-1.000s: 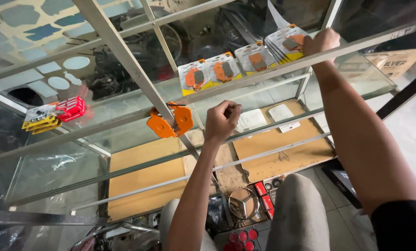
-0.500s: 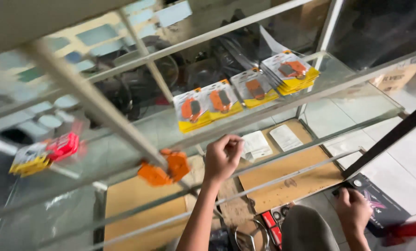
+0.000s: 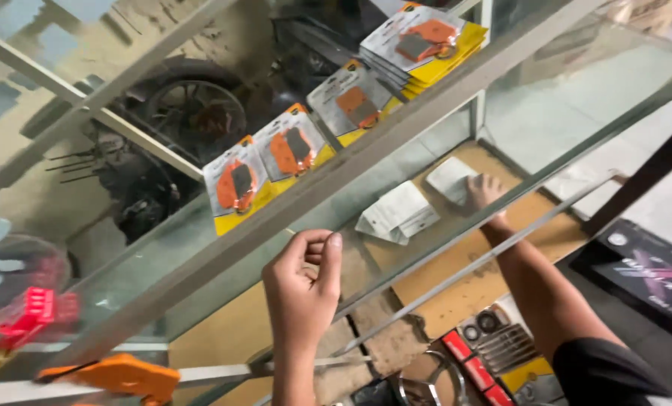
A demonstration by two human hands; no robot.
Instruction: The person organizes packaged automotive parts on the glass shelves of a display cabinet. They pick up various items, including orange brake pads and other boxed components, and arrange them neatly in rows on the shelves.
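white packet (image 3: 450, 179) now under right hand (image 3: 486, 192), which reached in.

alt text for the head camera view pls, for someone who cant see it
Seen from above, a person's right hand reaches into a glass display case onto a white paper packet, while the left hand is curled loosely at the metal shelf edge. Orange-and-yellow blister packs lie on the glass shelf above.

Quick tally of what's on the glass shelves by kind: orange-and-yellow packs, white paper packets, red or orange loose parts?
Orange-and-yellow packs: 3 single, plus 1 stack, its count unclear
White packets: 2, the right hand on one
Red part: 1
Orange part: 1
Total: 8 items, counting the stack once
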